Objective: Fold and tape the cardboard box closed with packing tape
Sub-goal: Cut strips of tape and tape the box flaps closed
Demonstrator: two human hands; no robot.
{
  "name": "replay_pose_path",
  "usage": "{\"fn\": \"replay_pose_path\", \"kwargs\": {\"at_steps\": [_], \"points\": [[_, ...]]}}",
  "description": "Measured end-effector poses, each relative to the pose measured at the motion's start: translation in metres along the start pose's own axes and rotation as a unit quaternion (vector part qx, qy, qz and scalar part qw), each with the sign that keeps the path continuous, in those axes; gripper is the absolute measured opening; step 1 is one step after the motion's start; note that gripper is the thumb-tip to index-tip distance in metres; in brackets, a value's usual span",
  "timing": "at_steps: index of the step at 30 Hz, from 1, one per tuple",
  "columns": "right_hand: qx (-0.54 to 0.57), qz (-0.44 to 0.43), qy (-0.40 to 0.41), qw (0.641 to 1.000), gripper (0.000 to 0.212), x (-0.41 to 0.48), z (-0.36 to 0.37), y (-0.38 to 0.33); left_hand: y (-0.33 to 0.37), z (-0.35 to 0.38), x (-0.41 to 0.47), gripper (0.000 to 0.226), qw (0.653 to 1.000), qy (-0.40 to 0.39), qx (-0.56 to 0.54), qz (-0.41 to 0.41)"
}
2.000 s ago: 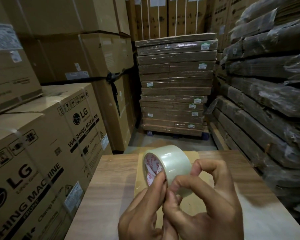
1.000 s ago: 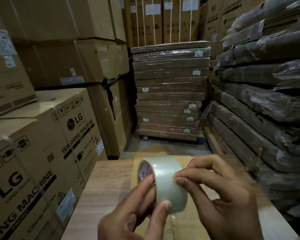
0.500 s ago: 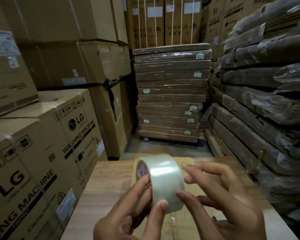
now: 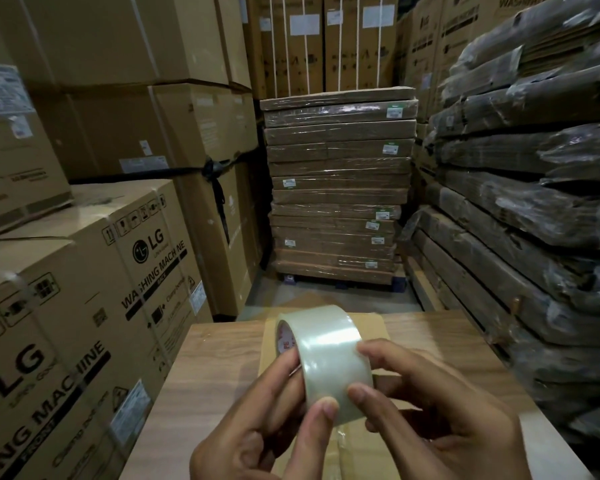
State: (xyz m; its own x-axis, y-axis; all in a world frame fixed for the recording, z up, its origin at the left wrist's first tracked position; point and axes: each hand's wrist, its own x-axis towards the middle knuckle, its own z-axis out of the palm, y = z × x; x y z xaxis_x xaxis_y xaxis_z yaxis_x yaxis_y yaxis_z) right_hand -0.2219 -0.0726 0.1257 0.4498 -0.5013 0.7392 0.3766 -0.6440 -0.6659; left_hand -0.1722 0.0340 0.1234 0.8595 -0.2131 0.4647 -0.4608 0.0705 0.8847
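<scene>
Packing tape roll: held in the air above the middle of the table, closer to its near edge, with both hands on it.
- Orientation: the roll's axis runs roughly left to right. The open core end faces left and slightly towards the camera, and the broad outer band faces up and towards the viewer.
- Appearance: clear, glossy tape, pale and milky on the roll, with a light glare across the band. The core is printed red and white; the lettering is too small to read. No loose tape end can be made out.

Left hand: pinches the roll, with the thumb tip pressed on the near part of the band and the fingers curled up against the core side.

Right hand: fingers bent, with two fingertips set on the right part of the band. The thumb is not visible.

Cardboard box: tan and lying flat on the table under the hands. Its long axis runs from the far edge towards the near edge, and its far end reaches almost to the table's far edge.

Surroundings: LG washing machine cartons beside the left edge; a stack of shrink-wrapped flat packs beyond the far edge; wrapped bundles along the right.
</scene>
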Motion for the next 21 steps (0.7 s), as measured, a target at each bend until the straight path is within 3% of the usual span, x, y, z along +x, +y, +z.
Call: {"fn": "replay_pose_path", "kwargs": {"at_steps": [2, 5, 10, 18, 21], "points": [[-0.026, -0.008, -0.003, 1.000, 0.022, 0.001, -0.001, 0.003, -0.009, 0.000, 0.000, 0.057, 0.999, 0.007, -0.031, -0.021], [-0.063, -0.018, 0.003, 0.998, 0.022, 0.002, -0.002, 0.006, -0.017, 0.002, -0.001, 0.048, 0.999, -0.008, -0.012, 0.031], [-0.074, -0.020, -0.027, 0.997, 0.009, 0.007, -0.007, 0.014, -0.025, 0.003, 0.004, 0.053, 0.996, -0.031, 0.031, 0.075], [-0.045, -0.018, 0.024, 0.999, 0.025, 0.006, -0.003, 0.015, -0.024, 0.004, 0.009, 0.052, 0.996, -0.025, -0.013, 0.088], [-0.079, -0.058, -0.007, 0.995, 0.024, 0.010, -0.003, 0.015, -0.026, 0.005, 0.010, 0.051, 0.994, -0.027, -0.008, 0.104]]}}
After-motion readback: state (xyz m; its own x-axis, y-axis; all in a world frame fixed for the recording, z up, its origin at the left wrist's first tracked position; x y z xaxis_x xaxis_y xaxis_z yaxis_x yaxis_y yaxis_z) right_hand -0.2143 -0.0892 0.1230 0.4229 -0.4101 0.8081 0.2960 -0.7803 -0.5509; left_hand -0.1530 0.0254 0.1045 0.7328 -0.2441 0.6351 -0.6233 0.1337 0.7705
